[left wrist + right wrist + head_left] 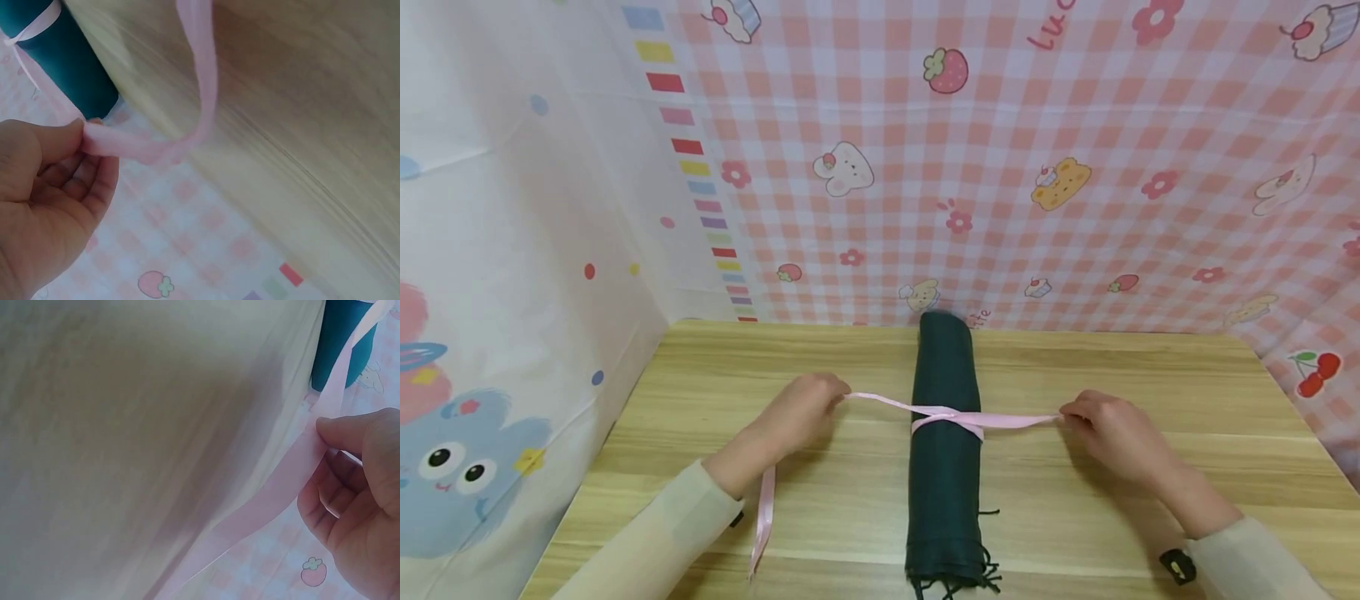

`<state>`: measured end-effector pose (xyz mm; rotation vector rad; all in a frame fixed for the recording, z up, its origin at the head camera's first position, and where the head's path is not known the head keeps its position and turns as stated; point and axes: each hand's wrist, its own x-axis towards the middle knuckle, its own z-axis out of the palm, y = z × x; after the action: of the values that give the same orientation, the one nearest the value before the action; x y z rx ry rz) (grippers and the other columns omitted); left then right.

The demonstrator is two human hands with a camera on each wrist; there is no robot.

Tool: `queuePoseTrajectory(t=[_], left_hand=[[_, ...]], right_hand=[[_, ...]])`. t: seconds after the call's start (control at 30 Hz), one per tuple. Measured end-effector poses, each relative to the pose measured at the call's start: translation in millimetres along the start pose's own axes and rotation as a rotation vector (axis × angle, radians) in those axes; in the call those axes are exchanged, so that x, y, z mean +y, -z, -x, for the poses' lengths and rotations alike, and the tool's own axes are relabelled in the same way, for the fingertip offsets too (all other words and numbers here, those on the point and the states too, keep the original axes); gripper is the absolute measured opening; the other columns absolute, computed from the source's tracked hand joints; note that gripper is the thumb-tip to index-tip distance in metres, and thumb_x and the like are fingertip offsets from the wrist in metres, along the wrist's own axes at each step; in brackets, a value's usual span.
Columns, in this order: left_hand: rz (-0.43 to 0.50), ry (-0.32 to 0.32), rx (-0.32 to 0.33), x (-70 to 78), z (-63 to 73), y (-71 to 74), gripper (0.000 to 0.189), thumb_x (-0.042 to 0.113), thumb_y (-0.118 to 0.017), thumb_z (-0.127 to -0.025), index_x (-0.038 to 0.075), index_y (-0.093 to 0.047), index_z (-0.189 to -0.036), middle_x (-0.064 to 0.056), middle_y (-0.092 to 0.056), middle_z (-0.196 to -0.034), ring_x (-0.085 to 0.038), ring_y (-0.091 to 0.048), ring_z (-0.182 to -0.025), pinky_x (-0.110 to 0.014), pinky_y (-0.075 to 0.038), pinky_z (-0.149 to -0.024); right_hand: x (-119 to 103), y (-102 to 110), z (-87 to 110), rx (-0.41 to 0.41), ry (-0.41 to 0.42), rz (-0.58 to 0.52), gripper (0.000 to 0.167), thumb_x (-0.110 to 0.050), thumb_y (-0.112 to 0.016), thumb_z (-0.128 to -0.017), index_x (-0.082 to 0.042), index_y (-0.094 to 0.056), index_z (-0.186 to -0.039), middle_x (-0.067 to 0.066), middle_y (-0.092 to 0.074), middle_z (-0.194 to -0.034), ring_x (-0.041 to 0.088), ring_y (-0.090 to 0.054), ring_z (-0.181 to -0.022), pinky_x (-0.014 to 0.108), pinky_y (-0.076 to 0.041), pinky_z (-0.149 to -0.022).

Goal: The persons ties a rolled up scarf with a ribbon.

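Note:
A dark green rolled cloth (945,492) with a fringed near end lies lengthwise on the table. Round its middle runs a pink ribbon (1015,421), whose two ends cross on top of the roll. My left hand (797,417) pinches one ribbon end between thumb and forefinger, left of the roll; the loose tail hangs below that hand. On the other side, my right hand (1116,437) pinches the opposite end, with more ribbon (250,515) trailing past the fingers in the right wrist view. Both stretches between hands and roll are lifted off the table.
The wooden table (842,517) carries the roll, whose far end reaches the back edge. Behind it hangs a pink checked cloth (880,225) with cartoon prints. A white printed cloth (550,208) hangs at the left. A small black object (1177,567) shows by the right sleeve.

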<state>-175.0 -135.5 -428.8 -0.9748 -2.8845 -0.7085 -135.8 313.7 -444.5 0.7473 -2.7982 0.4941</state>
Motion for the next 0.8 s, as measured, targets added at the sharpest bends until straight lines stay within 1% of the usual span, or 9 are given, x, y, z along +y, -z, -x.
queuePoseTrajectory(t=[0.03, 0.1, 0.27, 0.33, 0.43, 0.53, 0.6, 0.67, 0.8], left_hand=[[-0.006, 0.002, 0.015, -0.4, 0.6, 0.8, 0.02, -0.018, -0.065, -0.088, 0.001, -0.071, -0.085, -0.01, -0.071, -0.085, -0.02, -0.064, -0.078, -0.037, -0.057, -0.072], [-0.028, 0.008, 0.054, -1.0, 1.5, 2.4, 0.021, -0.018, -0.064, -0.088, 0.0, -0.072, -0.084, -0.01, -0.072, -0.086, -0.022, -0.066, -0.081, -0.038, -0.058, -0.074], [-0.039, 0.036, 0.155, -2.8, 3.9, 6.3, 0.015, -0.015, -0.067, -0.09, -0.005, -0.077, -0.095, -0.015, -0.074, -0.093, -0.03, -0.073, -0.09, -0.04, -0.062, -0.081], [-0.037, 0.04, 0.195, -2.7, 4.1, 7.5, 0.016, -0.016, -0.068, -0.088, -0.006, -0.078, -0.095, -0.012, -0.071, -0.087, -0.026, -0.071, -0.083, -0.037, -0.062, -0.075], [-0.035, 0.04, 0.243, -1.3, 3.2, 8.7, 0.015, -0.016, -0.068, -0.085, -0.006, -0.079, -0.091, -0.006, -0.063, -0.077, -0.016, -0.059, -0.069, -0.028, -0.056, -0.063], [-0.03, 0.047, 0.283, 0.8, 2.6, 8.1, 0.015, -0.015, -0.071, -0.083, -0.006, -0.08, -0.09, -0.006, -0.063, -0.075, -0.012, -0.056, -0.065, -0.024, -0.052, -0.06], [-0.018, 0.057, 0.301, 3.2, 2.5, 7.5, 0.015, -0.015, -0.071, -0.083, -0.006, -0.081, -0.092, -0.008, -0.066, -0.076, -0.01, -0.058, -0.065, -0.022, -0.053, -0.061], [0.002, 0.075, 0.312, 4.8, 2.4, 7.4, 0.016, -0.014, -0.07, -0.085, -0.006, -0.081, -0.094, -0.013, -0.071, -0.081, -0.008, -0.056, -0.061, -0.02, -0.051, -0.056], [0.065, 0.122, 0.318, 8.7, 2.3, 8.9, 0.018, -0.011, -0.066, -0.089, -0.007, -0.08, -0.1, -0.021, -0.077, -0.092, 0.0, -0.037, -0.046, -0.017, -0.034, -0.042]], right_hand=[[0.7, 0.7, 0.4, 0.002, -0.004, -0.004, 0.007, 0.001, -0.081, -0.088, -0.003, -0.079, -0.094, -0.002, -0.07, -0.085, 0.017, -0.068, -0.076, 0.039, -0.058, -0.065], [2.4, 1.9, 1.3, 0.016, -0.005, -0.006, 0.007, 0.001, -0.081, -0.087, -0.002, -0.079, -0.093, -0.002, -0.07, -0.084, 0.016, -0.067, -0.075, 0.038, -0.057, -0.064], [7.1, 3.7, 3.7, 0.063, 0.001, 0.009, 0.01, 0.004, -0.082, -0.084, -0.003, -0.078, -0.09, -0.003, -0.068, -0.082, 0.014, -0.065, -0.071, 0.035, -0.056, -0.061], [8.4, 4.1, 4.4, 0.081, 0.007, 0.019, 0.012, 0.006, -0.082, -0.083, -0.003, -0.078, -0.089, -0.003, -0.068, -0.081, 0.015, -0.065, -0.071, 0.036, -0.056, -0.061], [9.1, 4.1, 4.8, 0.108, 0.013, 0.028, 0.013, 0.008, -0.083, -0.081, -0.002, -0.079, -0.089, -0.003, -0.067, -0.081, 0.014, -0.064, -0.07, 0.035, -0.056, -0.059], [8.4, 4.3, 4.2, 0.144, 0.008, 0.029, 0.013, 0.009, -0.082, -0.08, 0.0, -0.079, -0.089, -0.002, -0.065, -0.079, 0.01, -0.059, -0.067, 0.032, -0.053, -0.057], [7.4, 4.8, 3.6, 0.163, 0.003, 0.024, 0.013, 0.01, -0.082, -0.079, 0.001, -0.08, -0.088, -0.002, -0.063, -0.078, 0.008, -0.056, -0.065, 0.029, -0.051, -0.055], [6.5, 5.2, 2.5, 0.177, -0.004, 0.022, 0.013, 0.01, -0.082, -0.079, 0.001, -0.08, -0.088, -0.003, -0.062, -0.076, 0.005, -0.052, -0.064, 0.027, -0.049, -0.053], [4.3, 6.8, 1.0, 0.171, -0.022, 0.009, 0.013, 0.009, -0.083, -0.079, 0.0, -0.081, -0.089, -0.005, -0.062, -0.073, 0.002, -0.048, -0.061, 0.026, -0.045, -0.052]])
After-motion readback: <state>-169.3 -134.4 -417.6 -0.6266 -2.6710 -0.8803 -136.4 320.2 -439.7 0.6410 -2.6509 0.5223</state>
